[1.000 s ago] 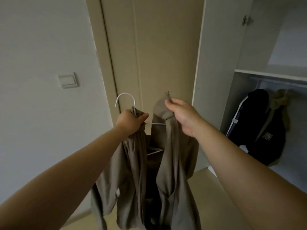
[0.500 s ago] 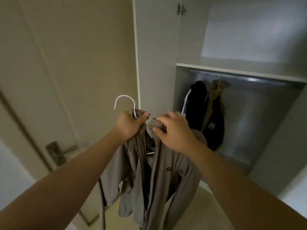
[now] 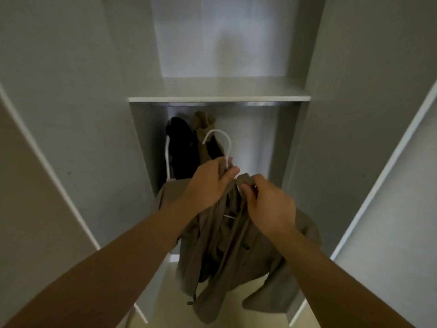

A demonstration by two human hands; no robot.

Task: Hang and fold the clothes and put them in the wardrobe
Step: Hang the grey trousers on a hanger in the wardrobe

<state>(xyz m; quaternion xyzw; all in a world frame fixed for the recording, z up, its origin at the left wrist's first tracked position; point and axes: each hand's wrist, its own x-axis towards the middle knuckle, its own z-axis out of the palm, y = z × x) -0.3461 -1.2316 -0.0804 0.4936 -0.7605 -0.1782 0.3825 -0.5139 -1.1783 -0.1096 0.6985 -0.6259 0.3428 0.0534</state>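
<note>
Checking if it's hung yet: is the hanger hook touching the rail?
Apart. Head view shows the hook held well below the rail, a clear gap between.

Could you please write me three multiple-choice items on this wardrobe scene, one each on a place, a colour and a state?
1. Where on the rail do the black garment and the tan garment hang?
A) at its left end
B) at its right end
C) in the middle

2. What colour is the hanger being held?
A) black
B) white
C) red

3. Is its hook on the rail?
A) yes, hooked on
B) no, held below it
C) no, lying on the floor

Answers:
1 A: both garments hang against the left inner wall of the wardrobe.
2 B: the hook shows white against the dark clothes.
3 B: the left hand grips the hanger's neck and the right hand pinches the taupe jacket, with the hook clear of the rail.
</note>
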